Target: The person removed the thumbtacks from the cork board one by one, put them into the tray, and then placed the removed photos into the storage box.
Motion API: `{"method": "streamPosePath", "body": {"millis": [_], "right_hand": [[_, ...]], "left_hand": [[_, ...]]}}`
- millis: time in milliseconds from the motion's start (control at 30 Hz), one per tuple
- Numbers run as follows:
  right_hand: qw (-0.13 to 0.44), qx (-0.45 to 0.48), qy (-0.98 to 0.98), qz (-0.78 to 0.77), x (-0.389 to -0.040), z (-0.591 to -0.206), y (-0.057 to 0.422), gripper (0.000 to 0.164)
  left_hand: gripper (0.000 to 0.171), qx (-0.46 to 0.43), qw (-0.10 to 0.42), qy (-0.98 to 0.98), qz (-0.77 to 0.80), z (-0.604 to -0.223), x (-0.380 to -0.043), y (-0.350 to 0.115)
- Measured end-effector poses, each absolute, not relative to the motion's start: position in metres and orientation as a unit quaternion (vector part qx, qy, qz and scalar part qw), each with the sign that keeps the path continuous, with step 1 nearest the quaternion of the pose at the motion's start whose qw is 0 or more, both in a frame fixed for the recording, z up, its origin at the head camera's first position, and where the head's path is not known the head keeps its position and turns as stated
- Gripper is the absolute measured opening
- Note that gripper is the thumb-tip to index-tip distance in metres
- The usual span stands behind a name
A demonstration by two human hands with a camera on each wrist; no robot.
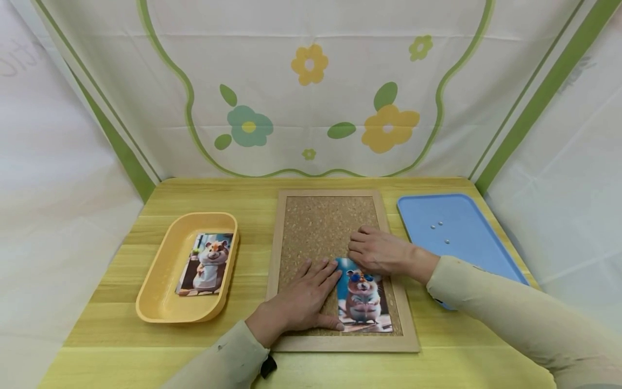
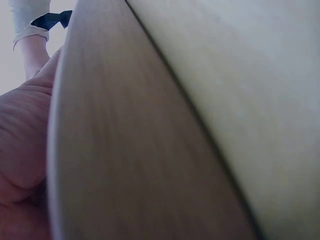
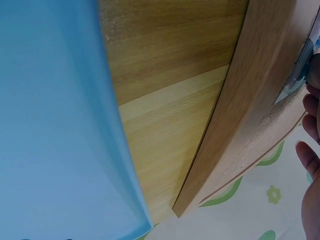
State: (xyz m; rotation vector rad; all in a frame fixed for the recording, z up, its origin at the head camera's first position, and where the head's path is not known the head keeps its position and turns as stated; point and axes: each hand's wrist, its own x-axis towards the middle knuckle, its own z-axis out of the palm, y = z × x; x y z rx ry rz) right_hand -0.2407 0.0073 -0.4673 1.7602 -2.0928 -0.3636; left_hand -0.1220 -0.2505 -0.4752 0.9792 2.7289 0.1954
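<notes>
A hamster photo with blue sunglasses point(image 1: 364, 302) lies on the cork board point(image 1: 311, 232), toward its lower right. My left hand point(image 1: 303, 300) rests palm down on the board, fingers spread; its fingertips and thumb press the photo's left edge. My right hand point(image 1: 379, 251) is at the photo's top edge, its fingers curled; anything beneath its fingertips is hidden. In the right wrist view, its fingers point(image 3: 311, 105) appear at the right edge, close to the photo's corner point(image 3: 287, 92). The board's wooden frame point(image 2: 125, 135) fills much of the left wrist view.
To the left, a yellow basin point(image 1: 157, 270) holds another hamster photo point(image 1: 209, 267). A blue tray point(image 1: 471, 232) stands at the right with three small shiny round pieces point(image 1: 447, 241) on it. Behind the wooden table point(image 1: 252, 200) hangs a flowered cloth point(image 1: 311, 108).
</notes>
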Motion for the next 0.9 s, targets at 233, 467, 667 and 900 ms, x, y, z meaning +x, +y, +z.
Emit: {"method": "streamPosePath", "body": {"millis": [233,467,667,900], "right_hand": [[0.182,0.622,-0.751,-0.126,-0.241,-0.4675,0.0079,0.015],[0.186,0.621,-0.749,-0.133,-0.2411,-0.4674,0.0081,0.016],[0.186,0.626,-0.745,-0.138,-0.2415,-0.467,0.0087,0.017],[0.188,0.627,-0.744,-0.136,-0.2415,-0.4683,0.0089,0.018]], "left_hand": [[0.109,0.339,0.11,0.933,0.059,-0.4758,-0.1216,-0.2508],[0.109,0.341,0.107,0.932,0.055,-0.4764,-0.1219,-0.2508],[0.11,0.343,0.107,0.932,0.058,-0.4766,-0.1225,-0.2513],[0.11,0.34,0.112,0.932,0.061,-0.4764,-0.1221,-0.2513]]}}
